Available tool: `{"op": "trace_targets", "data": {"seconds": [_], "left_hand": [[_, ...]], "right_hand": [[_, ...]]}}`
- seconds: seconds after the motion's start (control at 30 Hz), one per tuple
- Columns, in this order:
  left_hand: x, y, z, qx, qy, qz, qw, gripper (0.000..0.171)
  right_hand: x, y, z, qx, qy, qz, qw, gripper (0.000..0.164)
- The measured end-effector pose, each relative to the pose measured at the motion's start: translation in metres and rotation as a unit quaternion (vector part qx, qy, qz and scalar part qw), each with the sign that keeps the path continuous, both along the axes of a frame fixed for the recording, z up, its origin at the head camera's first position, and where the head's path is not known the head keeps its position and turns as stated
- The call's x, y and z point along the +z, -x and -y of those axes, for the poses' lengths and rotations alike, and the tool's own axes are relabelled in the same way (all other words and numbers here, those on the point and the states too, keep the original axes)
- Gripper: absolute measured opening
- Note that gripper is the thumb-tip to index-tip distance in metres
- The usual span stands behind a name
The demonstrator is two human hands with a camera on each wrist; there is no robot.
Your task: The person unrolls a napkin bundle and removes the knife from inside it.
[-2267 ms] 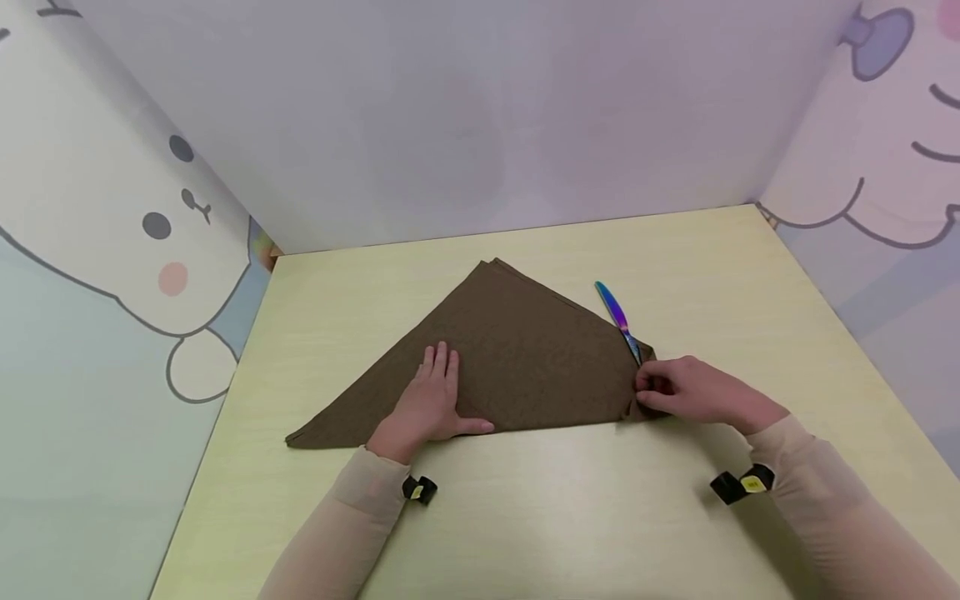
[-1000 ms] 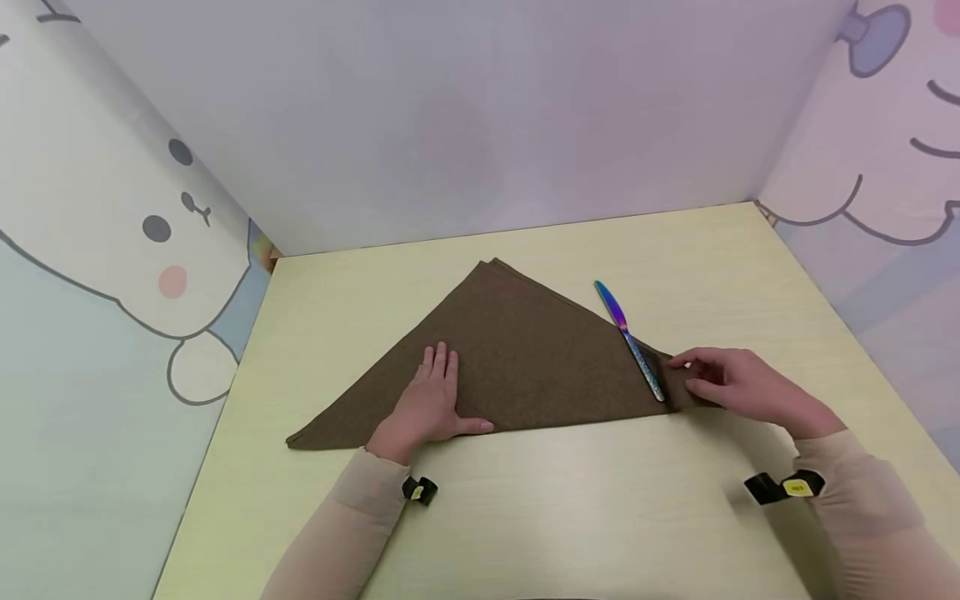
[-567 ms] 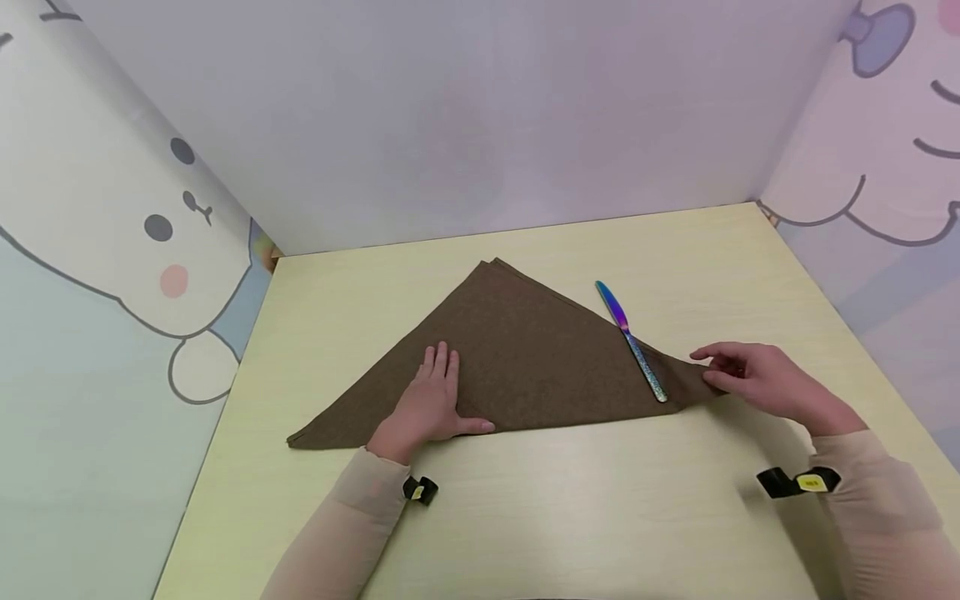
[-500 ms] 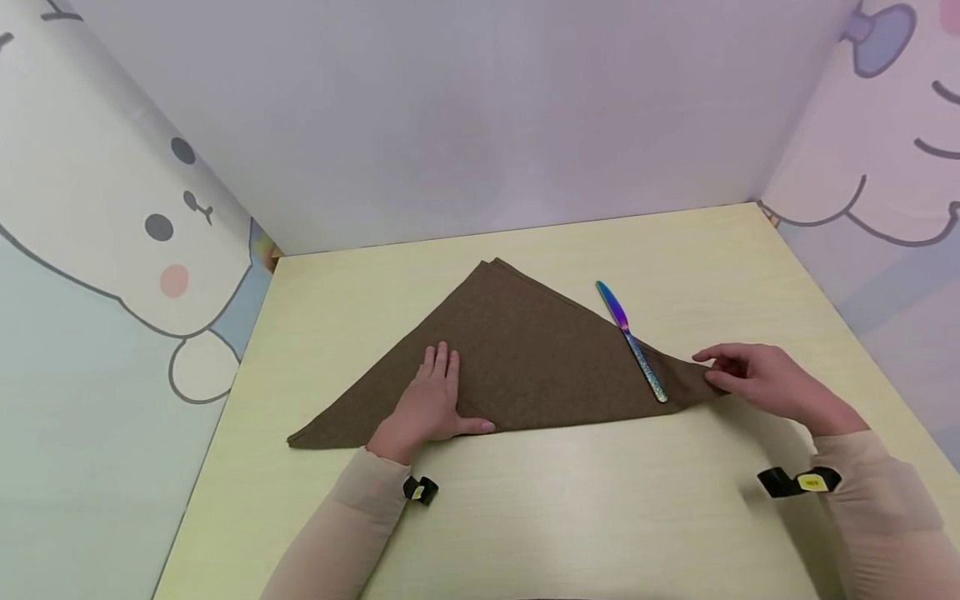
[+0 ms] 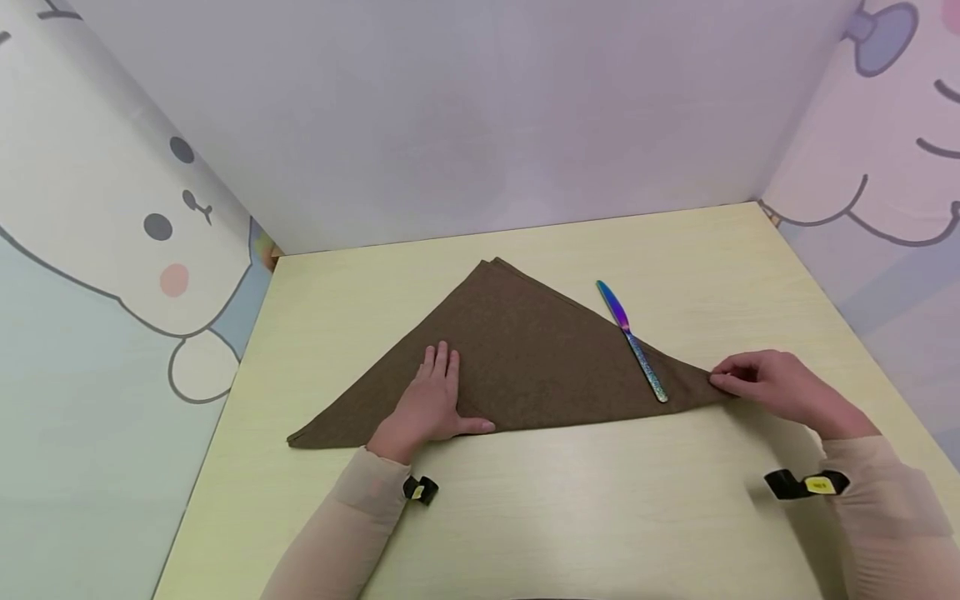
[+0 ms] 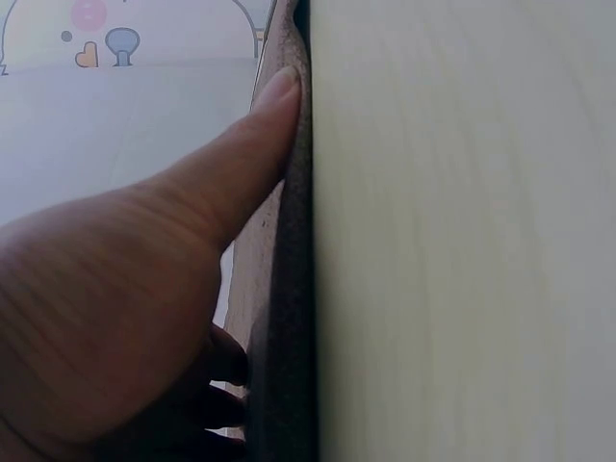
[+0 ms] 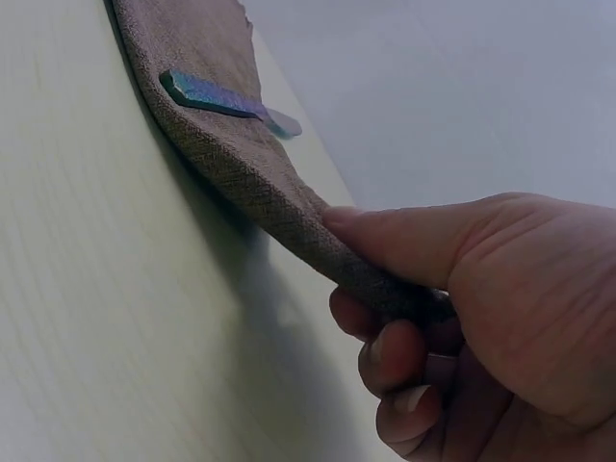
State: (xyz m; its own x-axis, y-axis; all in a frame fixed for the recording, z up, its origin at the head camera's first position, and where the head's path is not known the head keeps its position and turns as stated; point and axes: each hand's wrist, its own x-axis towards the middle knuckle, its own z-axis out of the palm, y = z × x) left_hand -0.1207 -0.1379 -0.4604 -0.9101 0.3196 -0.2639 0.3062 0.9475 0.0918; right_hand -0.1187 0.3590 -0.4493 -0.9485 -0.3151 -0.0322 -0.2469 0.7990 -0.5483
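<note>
A brown cloth napkin (image 5: 532,358), folded into a triangle, lies across the table with its peak pointing away. My left hand (image 5: 426,408) rests flat on its left half, fingers spread and thumb along the near edge. In the left wrist view, that thumb (image 6: 260,135) lies along the cloth's edge. At the far right my right hand (image 5: 783,387) pinches the napkin's right corner. The right wrist view shows this corner lifted off the table between thumb and curled fingers. A rainbow-coloured table knife (image 5: 633,343) lies with its speckled handle on the cloth and its blade beyond the far edge.
The pale wooden table (image 5: 570,508) extends around the napkin on all sides. A light wall (image 5: 480,125) stands at its back edge, and walls with cartoon animals (image 5: 120,167) stand to the left and right.
My right hand has moved right, drawing the folded-over right corner out flat, so the knife's handle is uncovered. Its fingers have closed more tightly on the tip. The left hand stays still.
</note>
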Motion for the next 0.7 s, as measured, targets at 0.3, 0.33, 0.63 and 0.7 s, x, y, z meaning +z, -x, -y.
{"op": "trace_targets", "data": {"seconds": [0.3, 0.33, 0.63, 0.7], "left_hand": [[0.003, 0.0, 0.0, 0.001, -0.004, 0.003, 1.0, 0.131], [0.003, 0.0, 0.0, 0.001, -0.004, 0.003, 1.0, 0.131], [0.004, -0.001, 0.001, 0.002, -0.003, 0.005, 1.0, 0.13], [0.004, -0.001, 0.0, 0.002, -0.004, 0.006, 1.0, 0.131]], "right_hand": [[-0.004, -0.008, -0.007, -0.029, 0.015, 0.024, 0.999, 0.007], [-0.004, -0.008, -0.008, -0.03, 0.02, 0.033, 0.999, 0.008], [-0.002, -0.014, -0.011, -0.032, 0.016, 0.066, 0.997, 0.022], [-0.003, -0.014, -0.013, -0.036, -0.002, 0.054, 0.998, 0.026]]}}
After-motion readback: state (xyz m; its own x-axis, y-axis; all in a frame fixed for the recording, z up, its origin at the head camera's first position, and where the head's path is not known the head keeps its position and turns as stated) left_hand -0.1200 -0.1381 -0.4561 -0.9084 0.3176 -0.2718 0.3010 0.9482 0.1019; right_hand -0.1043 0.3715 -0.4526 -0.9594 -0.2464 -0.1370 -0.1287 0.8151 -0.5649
